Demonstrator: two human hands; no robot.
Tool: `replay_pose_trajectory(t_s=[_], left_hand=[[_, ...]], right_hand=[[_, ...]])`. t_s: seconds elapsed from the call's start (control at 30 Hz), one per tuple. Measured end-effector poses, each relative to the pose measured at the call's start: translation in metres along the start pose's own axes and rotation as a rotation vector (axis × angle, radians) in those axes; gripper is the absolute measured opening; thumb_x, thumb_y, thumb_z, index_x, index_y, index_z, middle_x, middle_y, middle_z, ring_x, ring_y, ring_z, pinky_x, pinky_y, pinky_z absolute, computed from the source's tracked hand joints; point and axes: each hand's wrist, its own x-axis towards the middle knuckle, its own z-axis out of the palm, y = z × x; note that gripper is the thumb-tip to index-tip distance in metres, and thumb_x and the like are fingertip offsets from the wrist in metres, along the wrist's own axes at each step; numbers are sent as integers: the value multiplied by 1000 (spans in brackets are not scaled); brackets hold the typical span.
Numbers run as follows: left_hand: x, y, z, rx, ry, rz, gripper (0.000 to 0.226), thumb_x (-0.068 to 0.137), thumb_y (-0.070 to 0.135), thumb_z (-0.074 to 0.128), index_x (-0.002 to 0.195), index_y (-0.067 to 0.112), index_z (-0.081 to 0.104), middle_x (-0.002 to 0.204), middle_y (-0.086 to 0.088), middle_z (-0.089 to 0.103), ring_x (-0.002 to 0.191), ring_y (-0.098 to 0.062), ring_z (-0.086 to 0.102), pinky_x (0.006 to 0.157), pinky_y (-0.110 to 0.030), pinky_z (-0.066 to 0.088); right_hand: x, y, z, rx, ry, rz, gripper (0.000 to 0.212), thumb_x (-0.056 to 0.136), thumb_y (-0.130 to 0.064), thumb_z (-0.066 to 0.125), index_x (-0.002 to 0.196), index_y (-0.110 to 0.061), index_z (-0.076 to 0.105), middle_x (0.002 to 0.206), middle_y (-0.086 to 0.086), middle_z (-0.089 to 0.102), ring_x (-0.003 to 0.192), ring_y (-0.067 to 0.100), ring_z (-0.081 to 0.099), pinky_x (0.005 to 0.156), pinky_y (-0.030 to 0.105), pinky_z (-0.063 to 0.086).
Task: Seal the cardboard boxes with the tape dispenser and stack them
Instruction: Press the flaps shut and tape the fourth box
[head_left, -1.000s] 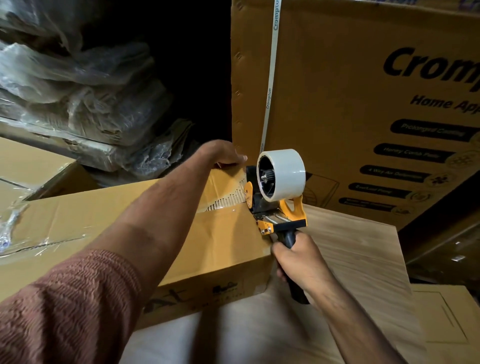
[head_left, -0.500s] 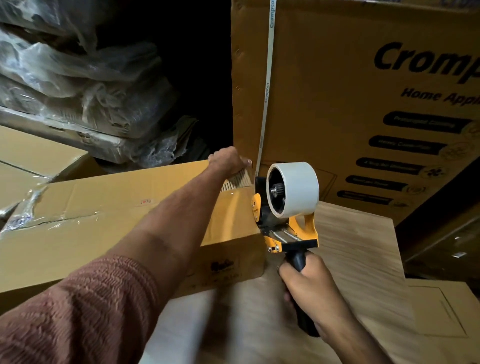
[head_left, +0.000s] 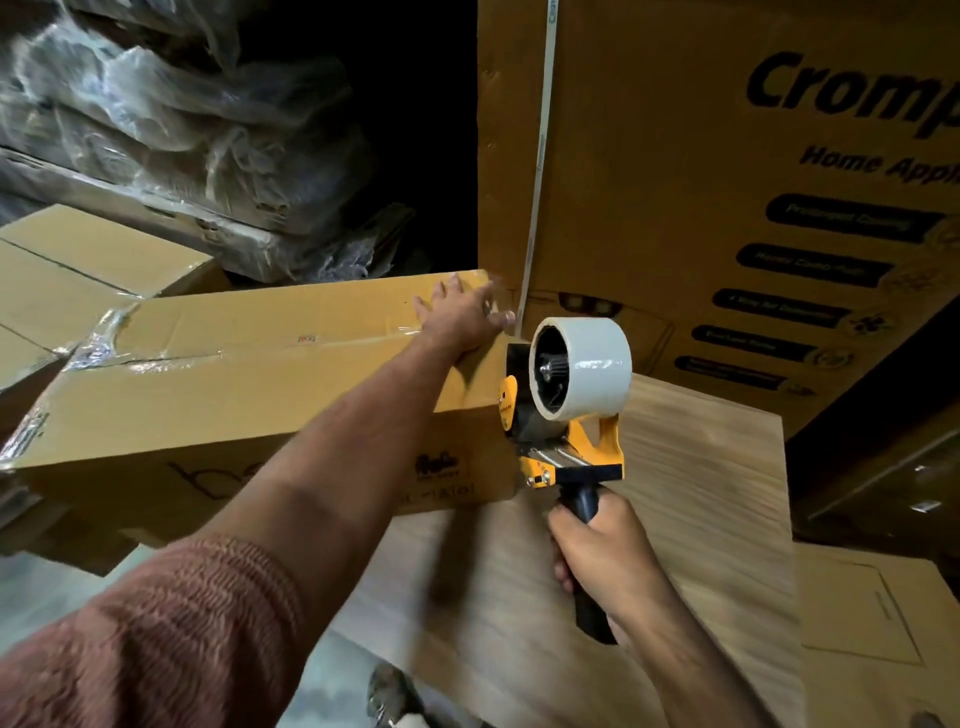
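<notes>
Left hand flat, fingers spread, on cardboard box far end, seemingly on tape; right hand clenches tape dispenser at 3 o'clock.

The one camera sits on my head, looking forward and down along both my forearms. It is close over the cardboard box on the table, with stacked cartons behind.

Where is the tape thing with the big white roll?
In the head view, the tape dispenser is right of centre, gripped by the right hand against the right end of the long cardboard box, beside the left hand.
</notes>
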Motion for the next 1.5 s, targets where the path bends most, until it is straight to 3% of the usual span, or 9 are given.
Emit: replay_pose_trajectory(t_s=[0.13, 0.27, 0.37, 0.47, 0.57, 0.83, 1.0, 1.33, 1.5], left_hand=[[-14, 7, 6, 23, 70, 74, 53, 98, 51, 49, 149, 39, 37, 165, -12, 10, 150, -38, 10, 117, -66, 6], [-48, -4, 11, -4, 75, 502, 37, 100, 18, 43, 131, 28, 61, 150, -1, 47, 143, -25, 34, 117, -58, 23], [-74, -22, 8, -44, -28, 611, 52, 90, 31, 35, 136, 24, 58, 155, 1, 42, 146, -24, 29, 119, -54, 17], [-84, -39, 6, 58, -130, 641, 76, 84, 59, 28, 152, 28, 36, 165, 1, 18, 152, -26, 10, 122, -52, 6], [-91, -50, 11, 227, -122, 666, 76, 92, 57, 42, 158, 25, 21, 166, 1, 6, 153, -26, 3, 123, -51, 4], [-103, -47, 14, 246, 15, 646, 57, 104, 37, 42, 157, 33, 22, 166, 5, 9, 153, -23, 6, 123, -50, 7], [-108, -52, 20, 293, 1, 686, 60, 105, 38, 38, 158, 36, 9, 167, 3, 2, 153, -24, 0, 123, -49, 2], [-107, -49, 22, 358, -9, 673, 86, 93, 55, 56, 158, 34, 4, 167, 2, -3, 153, -24, -4, 123, -49, 1], [-105, -48, 20, 385, 2, 678, 87, 93, 59, 52, 159, 31, 2, 167, 0, -3, 153, -27, -3, 123, -50, 4]], right_hand=[[-4, 11, -3, -13, 0, 11, 14, 92, -8, 53, 79, -7, 50, 59, 11, 45, 36, 15, 46, 38, 23, 36], [3, 14, -13, 69, -23, 68, 17, 92, -10, 59, 76, -6, 53, 52, 5, 48, 36, 15, 45, 40, 23, 36], [7, 18, -9, 123, -13, 101, 20, 90, -10, 59, 72, -6, 52, 49, 4, 47, 36, 16, 43, 41, 23, 35], [8, 17, 2, 117, 30, 93, 23, 89, -9, 59, 68, -8, 51, 47, 4, 46, 33, 15, 42, 40, 21, 34], [8, 16, 11, 122, 66, 66, 20, 87, -7, 58, 69, -8, 50, 52, 7, 46, 35, 17, 41, 40, 22, 33], [-16, 35, 28, -8, 167, 20, 13, 86, -10, 58, 74, -7, 54, 53, 8, 49, 36, 17, 46, 40, 24, 37], [-15, 56, 33, -45, 179, 84, 7, 85, -16, 60, 85, -9, 60, 55, 5, 54, 44, 20, 52, 46, 27, 41], [3, 56, 53, 21, 189, 150, 20, 93, -17, 56, 74, -11, 54, 53, 5, 50, 40, 18, 47, 40, 21, 36], [6, 51, 61, 388, 0, 328, 32, 94, -12, 51, 63, -14, 47, 47, 0, 39, 35, 13, 35, 37, 17, 28]])
